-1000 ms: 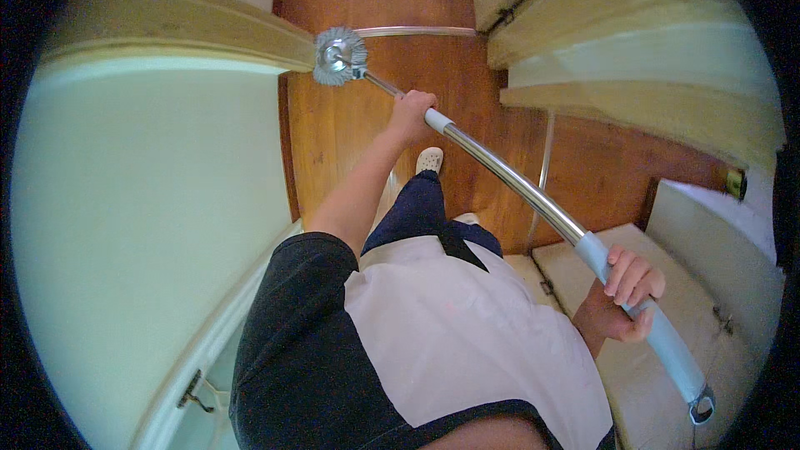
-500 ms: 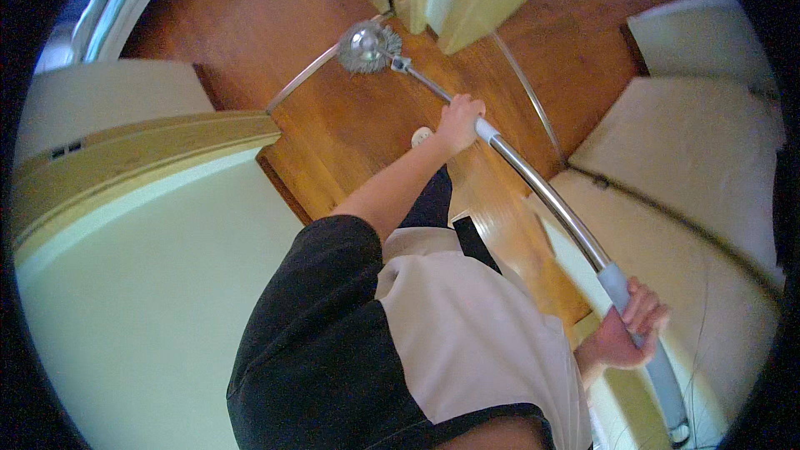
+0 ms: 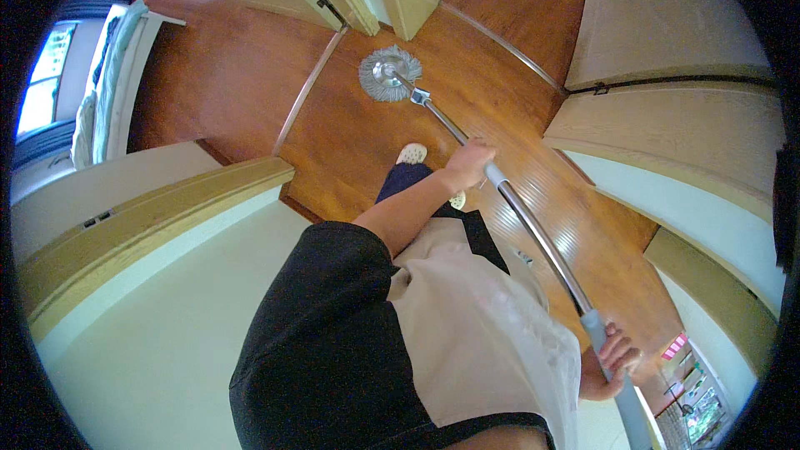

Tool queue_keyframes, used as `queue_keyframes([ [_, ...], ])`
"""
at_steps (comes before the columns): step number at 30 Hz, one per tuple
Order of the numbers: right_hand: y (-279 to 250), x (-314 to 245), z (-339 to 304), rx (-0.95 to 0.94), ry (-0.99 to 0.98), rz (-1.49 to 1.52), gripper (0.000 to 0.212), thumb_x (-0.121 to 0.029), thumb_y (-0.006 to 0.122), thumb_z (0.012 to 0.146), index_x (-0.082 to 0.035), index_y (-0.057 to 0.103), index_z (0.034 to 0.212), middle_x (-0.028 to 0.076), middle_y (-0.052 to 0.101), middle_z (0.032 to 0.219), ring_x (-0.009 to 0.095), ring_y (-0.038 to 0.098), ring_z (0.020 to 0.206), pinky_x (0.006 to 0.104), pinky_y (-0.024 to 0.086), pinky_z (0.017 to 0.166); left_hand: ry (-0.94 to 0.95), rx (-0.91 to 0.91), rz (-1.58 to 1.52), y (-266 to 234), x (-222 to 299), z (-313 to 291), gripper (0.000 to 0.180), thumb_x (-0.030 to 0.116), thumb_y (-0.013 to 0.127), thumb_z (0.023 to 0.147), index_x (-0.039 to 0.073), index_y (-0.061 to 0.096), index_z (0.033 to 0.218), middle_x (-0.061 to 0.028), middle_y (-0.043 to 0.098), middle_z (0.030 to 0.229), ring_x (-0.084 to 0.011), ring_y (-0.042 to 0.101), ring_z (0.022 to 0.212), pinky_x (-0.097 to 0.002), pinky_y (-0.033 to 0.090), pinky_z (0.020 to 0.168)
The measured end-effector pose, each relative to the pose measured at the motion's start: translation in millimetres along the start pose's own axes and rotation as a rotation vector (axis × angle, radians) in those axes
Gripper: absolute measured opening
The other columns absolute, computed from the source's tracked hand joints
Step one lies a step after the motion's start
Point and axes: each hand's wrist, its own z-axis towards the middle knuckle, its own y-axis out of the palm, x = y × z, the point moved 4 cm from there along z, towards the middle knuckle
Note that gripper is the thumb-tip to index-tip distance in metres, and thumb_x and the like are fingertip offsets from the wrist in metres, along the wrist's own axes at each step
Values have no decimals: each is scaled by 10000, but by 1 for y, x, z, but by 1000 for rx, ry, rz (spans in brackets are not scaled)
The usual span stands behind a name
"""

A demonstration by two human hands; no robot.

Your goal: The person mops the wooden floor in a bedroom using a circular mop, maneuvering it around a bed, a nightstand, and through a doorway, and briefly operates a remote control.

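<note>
A spin mop [image 3: 542,237] with a metal pole and pale grey grips runs slantwise across the view. Its round grey string head [image 3: 392,87], with a metal disc in the middle, lies on the wooden floor near the doorways. My left hand [image 3: 472,163] is wrapped around the pole partway down, just above the lower grip piece. Closed on the upper grip at the lower right is my right hand [image 3: 612,358]. A light shoe [image 3: 412,154] of mine stands on the floor behind the mop head; part of the other shows beside my left wrist.
Metal threshold strips cross the floor at the left doorway [image 3: 310,92] and the right doorway [image 3: 502,46]. Wood-trimmed walls [image 3: 158,275] flank me on the left. An open door [image 3: 667,142] stands at right. A bed [image 3: 125,75] and window [image 3: 50,71] show far left.
The mop head has moved a little right and toward me, away from the left threshold. Both hands keep their hold. My view has turned, showing more of the rooms at left and lower right.
</note>
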Motion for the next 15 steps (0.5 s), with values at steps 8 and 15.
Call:
queue_keyframes([
  [8, 27, 64, -8, 6, 112, -35, 201, -212, 520, 696, -117, 347, 664, 59, 414, 647, 222, 435, 726, 462, 298, 876, -79, -213, 125, -35, -80, 21, 129, 16, 567, 607, 70, 560, 724, -139, 560, 825, -325, 504, 884, -413, 440, 740],
  [15, 70, -4, -4, 178, 186, -267, 230, -205, 520, 699, -126, 314, 635, 19, 328, 626, 174, 375, 693, 399, 304, 889, -74, -260, 75, -29, -20, 28, 119, 22, 561, 620, 55, 542, 733, -124, 549, 845, -327, 505, 899, -412, 457, 710],
])
